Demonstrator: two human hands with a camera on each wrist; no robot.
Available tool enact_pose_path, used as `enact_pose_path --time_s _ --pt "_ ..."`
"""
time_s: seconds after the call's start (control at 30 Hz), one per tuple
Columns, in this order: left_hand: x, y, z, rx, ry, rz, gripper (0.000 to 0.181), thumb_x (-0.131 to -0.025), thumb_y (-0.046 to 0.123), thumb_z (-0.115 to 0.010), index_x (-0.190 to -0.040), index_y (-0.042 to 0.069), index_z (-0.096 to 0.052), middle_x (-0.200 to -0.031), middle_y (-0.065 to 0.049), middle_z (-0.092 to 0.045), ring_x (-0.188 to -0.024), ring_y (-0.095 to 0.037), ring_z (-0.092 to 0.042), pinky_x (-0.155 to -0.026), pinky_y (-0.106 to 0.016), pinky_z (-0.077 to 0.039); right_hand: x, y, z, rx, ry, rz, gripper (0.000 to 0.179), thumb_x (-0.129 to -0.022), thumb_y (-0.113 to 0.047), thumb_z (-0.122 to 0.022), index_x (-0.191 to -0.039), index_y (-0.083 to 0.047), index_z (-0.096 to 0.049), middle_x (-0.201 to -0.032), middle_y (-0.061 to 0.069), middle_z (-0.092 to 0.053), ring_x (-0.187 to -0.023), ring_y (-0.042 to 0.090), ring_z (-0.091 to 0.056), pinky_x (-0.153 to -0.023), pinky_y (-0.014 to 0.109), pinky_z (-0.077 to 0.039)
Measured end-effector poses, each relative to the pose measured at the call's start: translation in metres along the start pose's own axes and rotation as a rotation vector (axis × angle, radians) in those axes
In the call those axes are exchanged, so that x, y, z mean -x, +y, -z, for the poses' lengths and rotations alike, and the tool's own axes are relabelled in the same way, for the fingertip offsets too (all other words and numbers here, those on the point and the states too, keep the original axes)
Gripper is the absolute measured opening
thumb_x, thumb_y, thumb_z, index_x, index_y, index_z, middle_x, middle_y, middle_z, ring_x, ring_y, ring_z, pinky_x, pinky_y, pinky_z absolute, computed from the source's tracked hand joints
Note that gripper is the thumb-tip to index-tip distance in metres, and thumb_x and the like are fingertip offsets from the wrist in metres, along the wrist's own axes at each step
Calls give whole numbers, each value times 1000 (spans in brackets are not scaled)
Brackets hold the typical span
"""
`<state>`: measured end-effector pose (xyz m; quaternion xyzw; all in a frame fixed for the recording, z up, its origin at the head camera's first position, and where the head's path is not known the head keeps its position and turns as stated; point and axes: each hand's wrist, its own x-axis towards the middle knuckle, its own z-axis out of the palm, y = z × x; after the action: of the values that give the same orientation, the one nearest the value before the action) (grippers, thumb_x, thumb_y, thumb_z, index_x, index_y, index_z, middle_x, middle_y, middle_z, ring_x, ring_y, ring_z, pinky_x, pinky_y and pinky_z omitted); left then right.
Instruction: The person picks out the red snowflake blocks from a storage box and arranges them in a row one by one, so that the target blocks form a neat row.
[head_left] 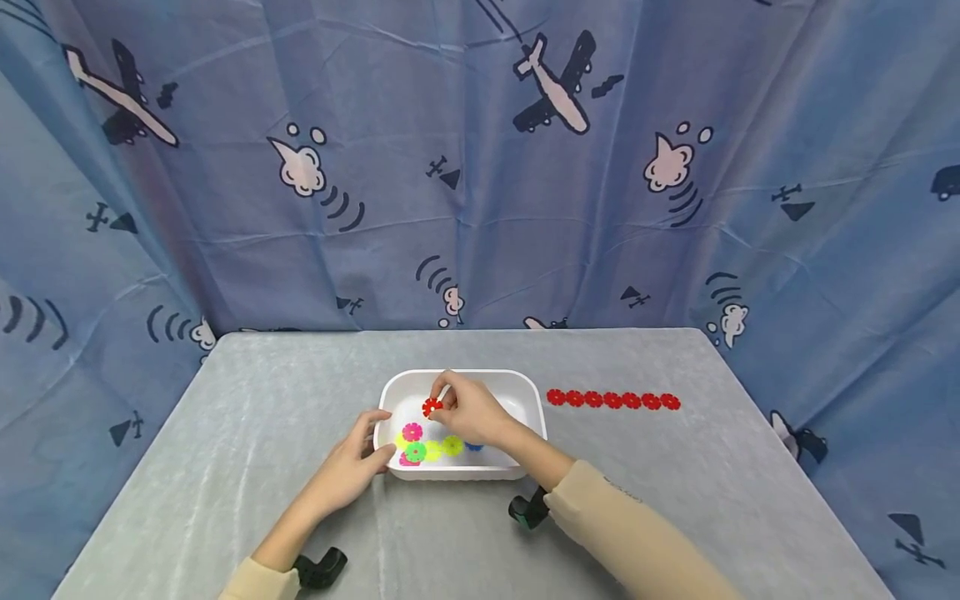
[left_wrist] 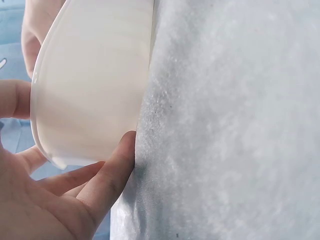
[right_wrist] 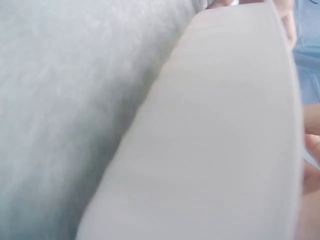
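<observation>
A white plastic tray (head_left: pixel 465 473) stands on the cloth-covered table. My left hand (head_left: pixel 347 467) grips its left end, thumb at the rim and fingers along the outer wall (left_wrist: pixel 90 100). Over the tray, my right hand (head_left: pixel 472 408) pinches a red flower-shaped disc (head_left: pixel 431 407) between thumb and fingertips. Inside the tray lie a pink disc (head_left: pixel 412 432), a green disc (head_left: pixel 416 452), several yellow discs (head_left: pixel 452 446) and a blue disc (head_left: pixel 473 447), partly behind the right wrist. In the right wrist view, the tray's wall (right_wrist: pixel 210 125) hides most of the right hand.
To the right of the tray, several red discs (head_left: pixel 612 400) lie in a straight row on the grey table cloth (head_left: pixel 675 500). A blue curtain (head_left: pixel 480 167) printed with aeroplanes hangs behind and beside the table. Each wrist carries a black camera mount (head_left: pixel 321 568).
</observation>
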<state>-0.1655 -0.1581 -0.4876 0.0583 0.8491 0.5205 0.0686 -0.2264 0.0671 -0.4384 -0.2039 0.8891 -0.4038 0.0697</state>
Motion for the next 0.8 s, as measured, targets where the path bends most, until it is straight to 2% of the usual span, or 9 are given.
enact_pose_path --time_s 0.37,0.6,0.8 --pt "1 3 2 -2 -23 -8 49 -101 19 -62 -146 13 -43 -147 -26 -49 -114 -26 -65 -82 -33 -60 29 4 41 2 35 35 21 -91 -10 -76 -105 -13 -61 -81 -2 -61 -70 15 -56 -63 26 -50" --pt "1 2 2 -13 -19 5 49 -101 18 -62 -147 13 -43 -146 -23 -50 -109 -22 -66 -81 -31 -60 49 22 64 -46 79 14 20 -90 -7 -76 -104 -11 -62 -79 0 -59 -71 17 -54 -62 27 -47" --pt "1 2 1 -20 -12 9 49 -101 18 -61 -147 13 -43 -145 -23 -51 -108 -21 -67 -81 -33 -60 64 42 86 -15 137 -24 20 -90 -8 -75 -106 -11 -62 -80 1 -60 -73 19 -55 -64 29 -48"
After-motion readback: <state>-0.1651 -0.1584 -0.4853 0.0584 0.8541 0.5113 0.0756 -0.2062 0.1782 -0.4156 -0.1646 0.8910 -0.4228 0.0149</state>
